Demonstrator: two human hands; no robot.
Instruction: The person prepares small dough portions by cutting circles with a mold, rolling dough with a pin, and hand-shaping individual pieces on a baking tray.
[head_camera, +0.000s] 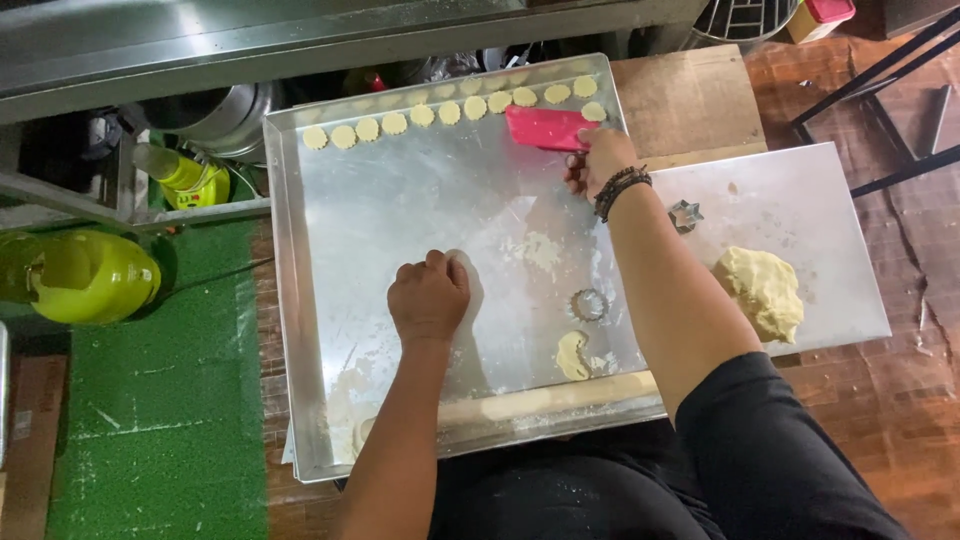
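My right hand (600, 160) grips a pink flat scraper (545, 127) at the far edge of a large metal baking tray (380, 210), next to a row of several small round dough cut-outs (448, 112). My left hand (430, 295) is a closed fist resting on the tray's floured middle, holding nothing that I can see. A round fluted metal cutter (589, 304) lies on the tray near a scrap of dough (572, 355). A wooden rolling pin (540, 400) lies along the tray's near edge.
A white board (800, 210) to the right carries a lump of yellow dough (765, 290) and a small star cutter (685, 214). A yellow-green gas cylinder (85, 275) and a yellow bottle (185, 175) stand at left by green matting (160, 400).
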